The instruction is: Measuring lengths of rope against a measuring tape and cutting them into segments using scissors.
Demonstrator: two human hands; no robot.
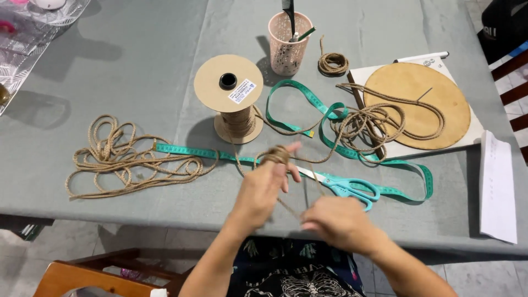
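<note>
Left hand (264, 184) has brown cord (278, 155) looped around its fingers; right hand (338, 220) pinches the strand. Behind them stands one spool (230, 88); right of it lie one pair of scissors (344, 186) and one round board (418, 104).

A grey-clothed table (154, 60) carries a cord spool (229, 91), loose cord (118, 159), tape measure (308, 99), scissors (344, 186) and pink cup (288, 44).
</note>
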